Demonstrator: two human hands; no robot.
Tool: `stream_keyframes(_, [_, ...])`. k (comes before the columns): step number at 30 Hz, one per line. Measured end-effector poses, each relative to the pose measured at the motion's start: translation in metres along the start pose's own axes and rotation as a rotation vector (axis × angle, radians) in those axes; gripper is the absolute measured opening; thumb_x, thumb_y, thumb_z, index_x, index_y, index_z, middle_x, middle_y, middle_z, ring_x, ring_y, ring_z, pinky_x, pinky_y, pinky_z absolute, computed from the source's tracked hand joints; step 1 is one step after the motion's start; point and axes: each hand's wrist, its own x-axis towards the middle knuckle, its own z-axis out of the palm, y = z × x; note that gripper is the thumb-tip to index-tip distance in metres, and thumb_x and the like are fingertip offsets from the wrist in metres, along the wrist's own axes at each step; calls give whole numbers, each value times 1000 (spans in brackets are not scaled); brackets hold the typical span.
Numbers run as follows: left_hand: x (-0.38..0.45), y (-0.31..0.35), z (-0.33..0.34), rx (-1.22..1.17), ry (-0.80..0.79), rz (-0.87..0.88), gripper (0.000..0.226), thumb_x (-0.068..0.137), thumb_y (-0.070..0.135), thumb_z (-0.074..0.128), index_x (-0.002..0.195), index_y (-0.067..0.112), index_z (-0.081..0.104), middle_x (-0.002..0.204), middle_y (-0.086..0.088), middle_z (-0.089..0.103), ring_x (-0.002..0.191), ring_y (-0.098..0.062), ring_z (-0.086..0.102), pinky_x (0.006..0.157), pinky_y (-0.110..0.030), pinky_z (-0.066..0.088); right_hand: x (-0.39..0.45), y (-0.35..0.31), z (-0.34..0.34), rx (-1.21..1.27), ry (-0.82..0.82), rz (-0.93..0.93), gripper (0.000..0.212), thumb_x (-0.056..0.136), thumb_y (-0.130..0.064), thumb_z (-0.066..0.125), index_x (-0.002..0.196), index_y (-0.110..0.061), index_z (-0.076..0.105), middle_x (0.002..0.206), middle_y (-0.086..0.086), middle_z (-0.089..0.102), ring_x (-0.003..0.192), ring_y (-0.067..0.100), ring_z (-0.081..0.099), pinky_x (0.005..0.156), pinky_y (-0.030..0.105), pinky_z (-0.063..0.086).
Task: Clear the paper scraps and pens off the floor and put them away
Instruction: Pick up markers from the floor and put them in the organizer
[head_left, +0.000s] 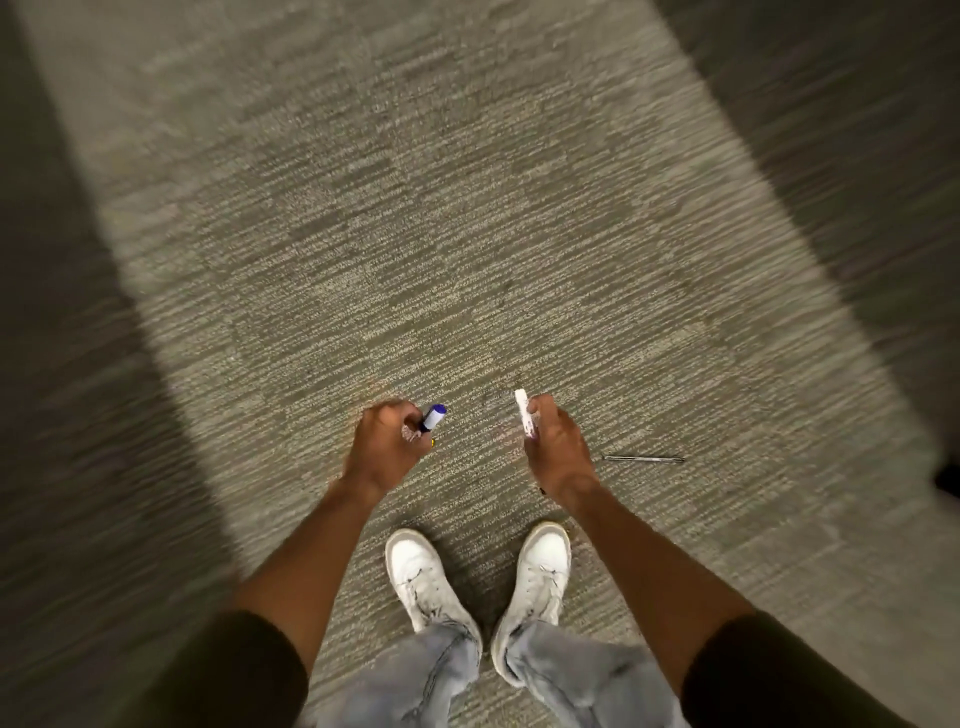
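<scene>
Pens are split between hands and floor: the left hand (387, 441) is clenched around a marker with a blue cap (432, 417), with what may be a crumpled paper scrap and a yellow tip showing under the fingers. The right hand (553, 447) is closed on a white marker (523, 418). 1 thin dark pen (643, 458) lies on the carpet (467, 234), near the right hand and apart from it. Risk, as judged: with both hands already full, reaching for the thin pen could loosen a grip and drop a marker. The slim pen lies flat in the pile and may be hard to pinch. Blur suggests head motion. Beige ribbed carpet fills the room, with darker bands at both sides. 2 white shoes (431, 577) stand below. No container is visible.
</scene>
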Motion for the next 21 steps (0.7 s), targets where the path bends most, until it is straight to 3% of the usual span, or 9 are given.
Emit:
stream_keyframes(5, [-57, 69, -51, -80, 45, -31, 9, 71, 9, 77, 77, 7, 71, 77, -7, 73, 73, -23, 67, 72, -32, 51, -72, -41, -66, 114, -9, -20, 33, 93, 3, 53, 118, -18, 50, 96, 11, 62, 79, 24, 62, 61, 42, 57])
stream_keyframes(8, [-93, 107, -83, -160, 64, -111, 10, 71, 10, 79, 72, 10, 68, 72, -2, 70, 70, -17, 63, 66, -15, 46, -116, -65, -97, 187, -68, -27, 29, 93, -1, 55, 117, -17, 57, 97, 10, 64, 81, 22, 63, 68, 40, 58])
stream_keyframes(10, [-114, 130, -103, -219, 85, -147, 14, 70, 9, 79, 69, 13, 66, 70, -2, 67, 67, -15, 58, 62, -9, 40, -140, -82, -112, 230, -114, -3, 25, 92, -5, 55, 113, -18, 61, 94, 7, 65, 71, 15, 60, 62, 32, 54])
stream_keyframes(12, [-137, 151, -127, -282, 120, -189, 13, 70, 9, 80, 70, 9, 67, 71, -7, 68, 68, -15, 57, 68, -22, 46, -164, -103, -123, 306, -158, 43, 23, 92, -9, 56, 111, -19, 64, 92, 5, 66, 58, 9, 54, 49, 22, 46])
stream_keyframes(14, [-161, 165, -151, -325, 167, -232, 15, 69, 10, 81, 72, 4, 68, 74, -11, 70, 67, -14, 56, 68, -33, 48, -186, -127, -130, 407, -187, 83, 20, 92, -13, 58, 109, -18, 66, 92, 5, 68, 64, 12, 58, 56, 25, 49])
stream_keyframes(17, [-195, 173, -184, -373, 276, -268, 16, 70, 10, 81, 73, 1, 68, 74, -17, 70, 65, -14, 53, 68, -38, 49, -216, -160, -130, 562, -236, 106, 15, 94, -20, 59, 104, -14, 68, 83, 4, 66, 71, 17, 60, 61, 27, 50])
stream_keyframes(21, [-250, 170, -232, -452, 415, -343, 18, 73, 8, 79, 79, -4, 68, 81, -22, 71, 70, -18, 56, 75, -43, 52, -260, -205, -120, 635, -326, 115, 23, 93, -11, 50, 84, -18, 70, 71, 5, 64, 62, 18, 57, 57, 28, 46])
